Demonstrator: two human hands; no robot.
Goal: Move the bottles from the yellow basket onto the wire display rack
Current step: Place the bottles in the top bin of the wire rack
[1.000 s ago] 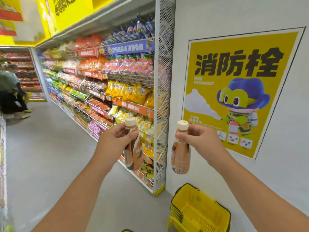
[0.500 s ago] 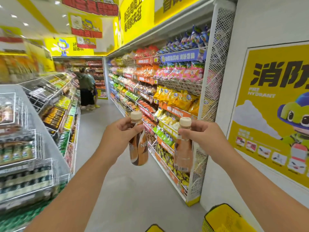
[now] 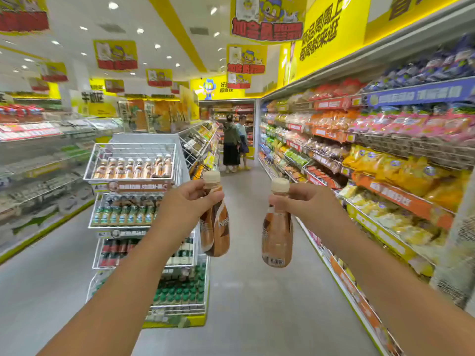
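Left hand: fingers wrapped round the neck of the left bottle, held upright in mid-air.
Right hand: pinching the right bottle just below its cap.
Bottles: brown-and-cream labels, beige caps; lettering blurred, possibly "NES".
Wire display rack: left of the hands, top tier holding a row of similar bottles.
Snack shelves: along the right.

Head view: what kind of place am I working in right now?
Most likely a supermarket or convenience store aisle. Long shelves of packaged snacks with price strips line the right, a white wire display rack of bottled drinks stands on the left, and promotional banners hang from the ceiling.
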